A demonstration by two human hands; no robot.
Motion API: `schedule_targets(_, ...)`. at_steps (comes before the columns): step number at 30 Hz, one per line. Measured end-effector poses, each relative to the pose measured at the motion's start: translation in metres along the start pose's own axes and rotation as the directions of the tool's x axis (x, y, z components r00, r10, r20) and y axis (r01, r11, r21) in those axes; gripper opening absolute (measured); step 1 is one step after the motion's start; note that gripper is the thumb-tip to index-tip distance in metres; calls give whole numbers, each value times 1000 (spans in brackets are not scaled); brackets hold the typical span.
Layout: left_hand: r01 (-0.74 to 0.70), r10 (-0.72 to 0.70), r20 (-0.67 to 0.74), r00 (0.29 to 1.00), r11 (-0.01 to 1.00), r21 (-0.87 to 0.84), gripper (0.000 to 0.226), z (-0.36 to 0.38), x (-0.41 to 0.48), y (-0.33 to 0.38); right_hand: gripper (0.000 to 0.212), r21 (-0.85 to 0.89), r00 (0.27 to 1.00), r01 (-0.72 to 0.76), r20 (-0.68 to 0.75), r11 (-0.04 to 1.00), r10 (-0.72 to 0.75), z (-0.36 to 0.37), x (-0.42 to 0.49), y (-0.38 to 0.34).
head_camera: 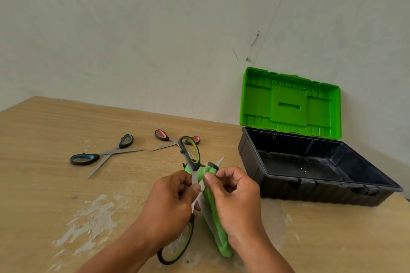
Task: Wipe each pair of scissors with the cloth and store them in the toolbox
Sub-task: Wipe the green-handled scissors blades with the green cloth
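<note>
Both forearms in low, hands nearly touching. Left hand [170,204] grips green-and-black-handled steel scissors [194,177]. Right hand [238,201] pinches folded green cloth [221,244], thumb forward.

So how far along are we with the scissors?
Done: nothing stored yet; no scissors show inside the open toolbox. In hand: the left hand grips the green-handled scissors while the right hand pinches the green cloth against a blade. Left: the blue-handled scissors and pink-handled scissors lie on the table, both still to wipe and store.
</note>
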State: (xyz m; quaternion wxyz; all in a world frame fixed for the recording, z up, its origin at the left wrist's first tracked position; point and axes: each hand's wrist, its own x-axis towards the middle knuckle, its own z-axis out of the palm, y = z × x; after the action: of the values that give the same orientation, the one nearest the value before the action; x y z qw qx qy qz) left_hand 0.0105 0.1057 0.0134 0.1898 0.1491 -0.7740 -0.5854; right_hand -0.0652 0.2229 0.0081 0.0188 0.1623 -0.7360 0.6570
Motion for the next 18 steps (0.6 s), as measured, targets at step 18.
schedule_targets(18,72,-82,-57,995,986,-151,19,-13,7,7,9,31,988,-25,-151,999,29,-18,24,7)
